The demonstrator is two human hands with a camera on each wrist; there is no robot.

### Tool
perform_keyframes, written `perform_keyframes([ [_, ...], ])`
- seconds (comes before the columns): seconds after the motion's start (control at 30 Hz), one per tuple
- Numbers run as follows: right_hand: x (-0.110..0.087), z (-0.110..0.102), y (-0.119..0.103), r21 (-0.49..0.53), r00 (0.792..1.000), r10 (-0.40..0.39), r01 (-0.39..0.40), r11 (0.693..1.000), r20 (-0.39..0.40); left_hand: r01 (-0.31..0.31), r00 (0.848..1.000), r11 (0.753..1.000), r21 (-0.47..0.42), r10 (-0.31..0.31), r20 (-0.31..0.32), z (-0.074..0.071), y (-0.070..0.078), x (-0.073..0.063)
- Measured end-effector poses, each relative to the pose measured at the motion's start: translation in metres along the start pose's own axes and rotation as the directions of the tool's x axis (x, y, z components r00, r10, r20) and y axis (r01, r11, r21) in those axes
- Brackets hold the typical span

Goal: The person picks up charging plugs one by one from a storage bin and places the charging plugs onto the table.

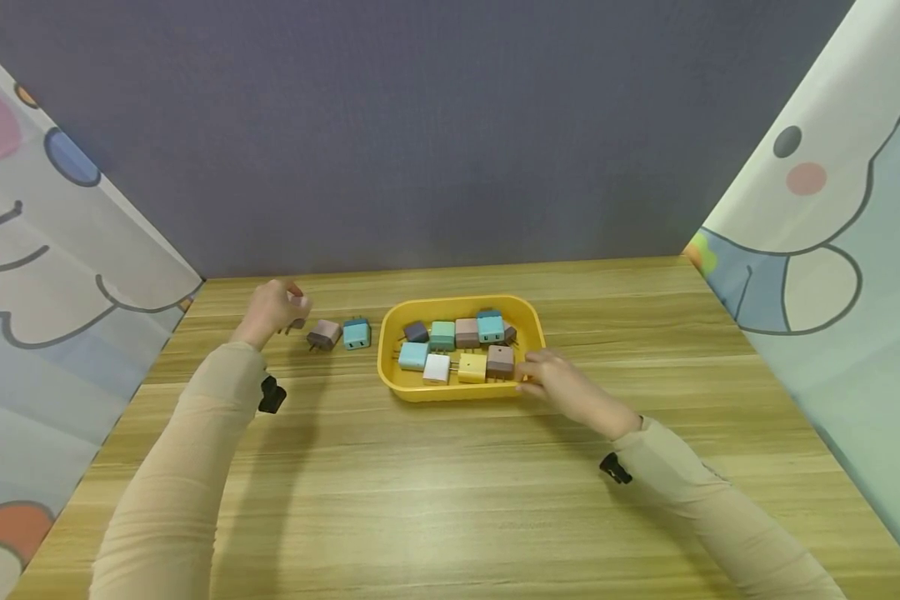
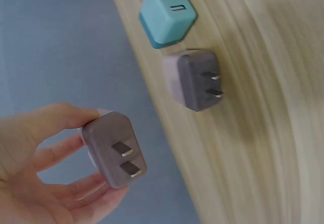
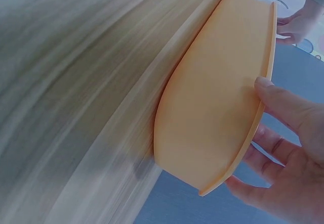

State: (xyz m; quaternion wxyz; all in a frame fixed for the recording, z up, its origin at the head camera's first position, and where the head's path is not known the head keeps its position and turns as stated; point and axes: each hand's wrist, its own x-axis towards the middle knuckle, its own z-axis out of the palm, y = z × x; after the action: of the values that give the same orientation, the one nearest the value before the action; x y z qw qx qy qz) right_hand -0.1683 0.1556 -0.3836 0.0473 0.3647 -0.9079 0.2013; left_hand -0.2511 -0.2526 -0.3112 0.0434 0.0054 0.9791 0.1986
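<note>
My left hand [image 1: 272, 310] pinches a brownish plug-in charger [image 2: 114, 150] between thumb and fingers, at the left part of the table. Its two flat prongs show in the left wrist view. Just right of that hand lie a pink-and-brown charger [image 1: 325, 335] and a blue charger [image 1: 356, 334]. At the yellow basket's right front corner, my right hand [image 1: 566, 387] grips the rim, thumb on the outer wall and fingers over the edge. The yellow basket [image 3: 212, 92] holds several chargers, among them a white one [image 1: 437, 369], a yellow one [image 1: 472, 367] and a green one [image 1: 442, 335].
The wooden table [image 1: 450, 483] runs up to a dark grey-blue panel [image 1: 450, 142] at the back. Cartoon-printed curtains hang on the left [image 1: 30, 250] and right [image 1: 855, 250].
</note>
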Motion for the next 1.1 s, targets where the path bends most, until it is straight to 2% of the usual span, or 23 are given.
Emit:
perform_keyframes([
  [0.27, 0.0, 0.0, 0.0, -0.012, 1.0, -0.007, 0.007, 1.0, -0.005, 0.042, 0.999, 0.999, -0.008, -0.042, -0.025, 0.009, -0.015, 0.005],
  [0.47, 0.0, 0.0, -0.001, -0.01, 1.0, 0.002, -0.002, 1.0, -0.002, 0.043, 0.998, 0.999, 0.01, -0.043, -0.037, 0.016, -0.021, 0.007],
  [0.97, 0.001, 0.0, -0.001, -0.004, 1.0, -0.01, 0.01, 1.0, -0.029, 0.109, 0.994, 0.993, -0.039, -0.109, 0.0, 0.027, -0.028, 0.009],
  [1.1, 0.0, 0.0, -0.001, -0.002, 1.0, -0.007, 0.007, 1.0, -0.025, 0.101, 0.995, 0.995, -0.019, -0.101, -0.006, 0.031, -0.032, 0.01],
])
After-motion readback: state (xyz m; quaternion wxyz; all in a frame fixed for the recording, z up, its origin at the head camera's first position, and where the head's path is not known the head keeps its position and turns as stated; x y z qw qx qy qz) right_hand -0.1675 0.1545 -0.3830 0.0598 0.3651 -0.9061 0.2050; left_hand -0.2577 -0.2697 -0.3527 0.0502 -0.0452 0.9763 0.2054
